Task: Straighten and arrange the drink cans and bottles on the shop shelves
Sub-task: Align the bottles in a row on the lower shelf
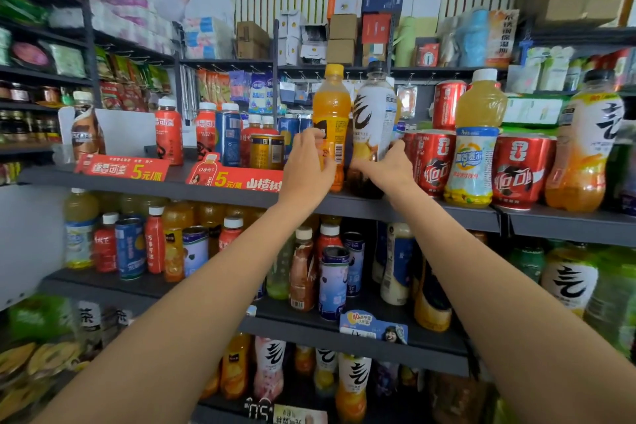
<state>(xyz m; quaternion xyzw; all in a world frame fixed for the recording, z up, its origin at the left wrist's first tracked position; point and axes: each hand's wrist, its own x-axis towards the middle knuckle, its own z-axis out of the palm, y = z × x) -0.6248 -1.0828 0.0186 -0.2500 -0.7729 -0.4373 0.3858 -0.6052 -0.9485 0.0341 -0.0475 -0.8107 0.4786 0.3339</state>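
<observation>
On the upper dark shelf (395, 208) two bottles stand side by side at the front edge. My left hand (306, 165) grips the lower part of an orange juice bottle (332, 107) with a yellow cap. My right hand (387, 169) grips the base of a white-labelled bottle (373, 110) with a black cap, just right of the orange one. Both bottles look upright and nearly touch. Red cans (432, 162) and a pale yellow-capped juice bottle (476, 148) stand to the right.
A gold can (266, 151), blue cans and red bottles stand left of my hands, behind red price tags (234, 177). The shelf below (309, 320) holds several mixed bottles and cans. A large orange bottle (585, 148) stands far right. Boxes and packets fill the back wall.
</observation>
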